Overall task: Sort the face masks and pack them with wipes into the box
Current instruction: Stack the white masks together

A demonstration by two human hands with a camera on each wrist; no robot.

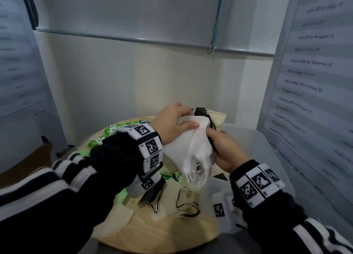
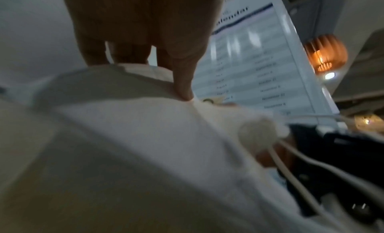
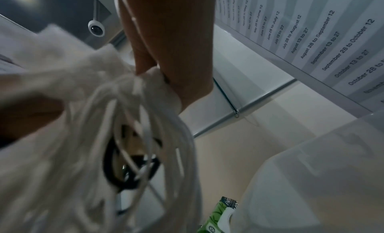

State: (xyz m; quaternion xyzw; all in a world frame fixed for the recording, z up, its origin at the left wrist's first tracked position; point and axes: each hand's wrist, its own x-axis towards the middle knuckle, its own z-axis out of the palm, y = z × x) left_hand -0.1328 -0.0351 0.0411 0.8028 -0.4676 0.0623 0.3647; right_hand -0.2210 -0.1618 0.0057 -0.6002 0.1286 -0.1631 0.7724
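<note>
Both sleeves reach in over the round wooden table (image 1: 172,232), the landmark for everything else; a clear plastic box (image 1: 271,158) stands just beside its right edge. Above the table's middle a bunch of white face masks (image 1: 189,148) is clamped between the left hand (image 1: 172,124), thumb pressed on top, and the right hand (image 1: 227,150), curled underneath. Green wipes packs (image 1: 99,139) lie on its left side, loose black masks (image 1: 152,194) near its front

Matt white cloth masks (image 1: 188,150), wooden table (image 1: 172,232)
</note>
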